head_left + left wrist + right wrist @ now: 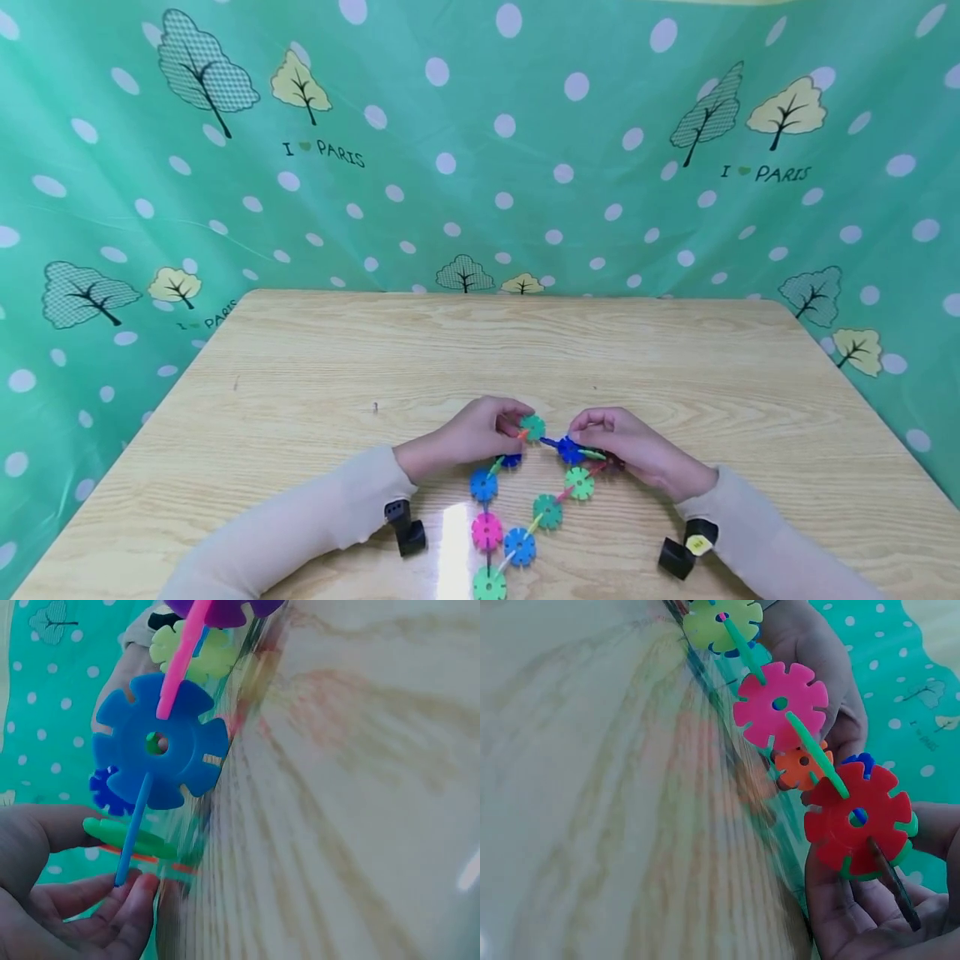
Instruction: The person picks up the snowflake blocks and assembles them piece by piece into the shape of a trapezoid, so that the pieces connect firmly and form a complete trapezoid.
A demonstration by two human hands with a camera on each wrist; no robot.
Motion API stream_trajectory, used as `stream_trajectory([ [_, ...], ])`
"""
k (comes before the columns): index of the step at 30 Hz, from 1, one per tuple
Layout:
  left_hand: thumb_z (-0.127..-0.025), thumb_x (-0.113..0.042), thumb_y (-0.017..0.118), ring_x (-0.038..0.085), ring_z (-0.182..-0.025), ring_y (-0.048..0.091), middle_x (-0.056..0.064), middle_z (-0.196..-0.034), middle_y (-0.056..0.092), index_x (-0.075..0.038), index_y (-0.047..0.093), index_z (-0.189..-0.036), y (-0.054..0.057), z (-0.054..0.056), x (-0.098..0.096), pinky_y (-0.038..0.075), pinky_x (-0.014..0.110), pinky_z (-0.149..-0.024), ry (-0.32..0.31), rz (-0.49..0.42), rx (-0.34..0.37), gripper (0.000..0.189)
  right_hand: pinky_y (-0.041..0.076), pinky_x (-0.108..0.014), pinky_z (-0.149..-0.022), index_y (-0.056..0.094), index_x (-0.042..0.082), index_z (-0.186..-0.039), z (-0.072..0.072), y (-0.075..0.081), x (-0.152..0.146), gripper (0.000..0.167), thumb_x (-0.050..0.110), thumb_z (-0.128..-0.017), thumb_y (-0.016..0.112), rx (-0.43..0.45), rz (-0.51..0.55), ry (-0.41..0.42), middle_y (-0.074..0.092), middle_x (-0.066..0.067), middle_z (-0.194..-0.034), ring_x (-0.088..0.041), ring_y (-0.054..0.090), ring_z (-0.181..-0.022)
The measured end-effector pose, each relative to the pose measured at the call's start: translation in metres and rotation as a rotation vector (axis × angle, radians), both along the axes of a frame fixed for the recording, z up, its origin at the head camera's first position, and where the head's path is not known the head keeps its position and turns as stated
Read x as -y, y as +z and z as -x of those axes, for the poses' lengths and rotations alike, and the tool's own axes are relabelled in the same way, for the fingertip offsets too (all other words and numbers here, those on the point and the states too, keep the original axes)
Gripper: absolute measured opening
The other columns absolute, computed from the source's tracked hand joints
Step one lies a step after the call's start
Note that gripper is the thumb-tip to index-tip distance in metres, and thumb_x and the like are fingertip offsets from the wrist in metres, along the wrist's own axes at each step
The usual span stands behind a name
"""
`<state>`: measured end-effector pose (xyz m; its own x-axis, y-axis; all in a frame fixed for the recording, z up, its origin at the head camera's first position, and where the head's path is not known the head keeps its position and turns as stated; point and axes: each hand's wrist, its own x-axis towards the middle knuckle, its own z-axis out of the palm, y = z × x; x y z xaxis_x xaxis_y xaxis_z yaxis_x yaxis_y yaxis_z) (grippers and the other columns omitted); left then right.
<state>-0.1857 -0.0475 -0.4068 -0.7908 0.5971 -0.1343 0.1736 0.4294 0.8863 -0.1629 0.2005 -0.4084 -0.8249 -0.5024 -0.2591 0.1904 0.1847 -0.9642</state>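
A chain of slotted plastic interlocking discs curves between both hands and down toward the table's near side. My left hand [474, 432] grips one end, where a green disc [533, 428] and an orange one meet at the fingertips. With its fingers and thumb my right hand [628, 443] pinches the other end by a dark blue disc [569, 451]. These two ends are close together. In the left wrist view a large blue disc [120, 754] hangs before the left fingers [139, 919]. A red disc [832, 825] partly covers the right hand in the right wrist view.
The chain's lower part, with a pink disc [487, 531] and a light green disc [490, 585], runs over the wooden table [337, 358]. A green polka-dot cloth [480, 167] hangs behind the table. Each wrist wears a black camera [405, 529].
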Motion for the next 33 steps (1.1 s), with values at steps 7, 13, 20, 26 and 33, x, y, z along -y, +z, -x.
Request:
stream_trajectory([
  [7,-0.083,-0.008,0.070,0.013,-0.087,0.063,0.006,-0.100,0.064,0.000,0.059,-0.122,-0.006,0.003,0.004,0.054,0.025,-0.080,0.050,-0.164,0.231,0.042,0.050,-0.023,-0.067,0.062,-0.002,-0.103,0.003,0.001,0.002,0.026,0.021,-0.090,0.064,-0.027,-0.091,0.024,0.068,0.002,-0.085,-0.009,0.060,-0.076],
  [13,-0.091,-0.011,0.061,0.012,-0.081,0.066,0.006,-0.091,0.069,0.001,0.064,-0.115,-0.010,0.007,0.003,0.057,0.028,-0.074,0.086,-0.249,0.301,0.026,0.045,-0.019,-0.052,0.065,-0.005,-0.105,0.005,0.001,0.005,0.033,0.022,-0.087,0.069,-0.045,-0.148,0.030,0.071,-0.001,-0.083,-0.006,0.057,-0.064],
  [20,-0.088,-0.003,0.063,0.011,-0.070,0.066,0.006,-0.082,0.069,0.006,0.066,-0.107,-0.011,0.008,0.002,0.058,0.028,-0.067,0.116,-0.286,0.311,0.021,0.049,-0.021,-0.061,0.067,-0.007,-0.104,0.006,0.002,0.005,0.033,0.020,-0.085,0.070,-0.094,-0.157,0.042,0.072,-0.004,-0.086,-0.009,0.063,-0.073],
  [26,-0.085,0.001,0.063,0.008,-0.062,0.063,0.002,-0.074,0.068,0.010,0.065,-0.105,-0.009,0.006,0.005,0.056,0.023,-0.061,0.131,-0.304,0.356,0.022,0.048,-0.020,-0.058,0.069,-0.005,-0.102,0.006,0.002,0.005,0.031,0.021,-0.085,0.070,-0.097,-0.183,0.019,0.072,-0.002,-0.084,-0.008,0.061,-0.071],
  [33,-0.086,0.000,0.062,0.009,-0.063,0.065,0.006,-0.078,0.070,0.010,0.065,-0.106,-0.009,0.007,0.007,0.057,0.024,-0.063,0.093,-0.302,0.401,0.022,0.047,-0.022,-0.057,0.068,-0.006,-0.104,0.006,0.004,0.004,0.031,0.020,-0.087,0.068,-0.113,-0.174,0.013,0.072,-0.005,-0.085,-0.009,0.060,-0.070],
])
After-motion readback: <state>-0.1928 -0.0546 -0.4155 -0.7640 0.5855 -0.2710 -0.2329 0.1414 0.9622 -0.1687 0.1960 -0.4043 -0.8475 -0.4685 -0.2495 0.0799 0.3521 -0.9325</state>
